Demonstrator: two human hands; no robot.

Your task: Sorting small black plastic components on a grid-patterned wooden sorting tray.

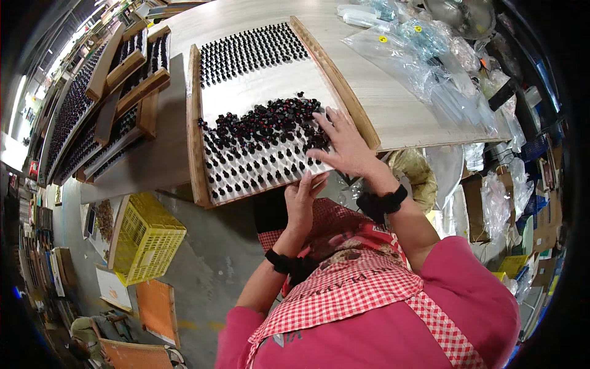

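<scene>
A white board (218, 101) with wooden side rails lies in front of me on the table. Small black knob-shaped pieces (255, 46) stand in rows at its far end, and more rows stand at the near end. Between them spreads a loose heap of black pieces (270, 117) with a few red specks. My right hand (344, 144) lies over the heap's right edge, fingers spread, fingertips among the pieces. At the board's near edge my left hand (300, 200) is raised with fingers stretched up against the edge; some fingers are partly hidden, and nothing shows in it.
Stacked wooden-framed boards (117, 104) with similar black pieces lean at the left of the table. Clear plastic bags (430, 67) crowd the table's far right. A yellow crate (147, 237) stands below at the left, near an orange panel (157, 310). A person (92, 335) is at lower left.
</scene>
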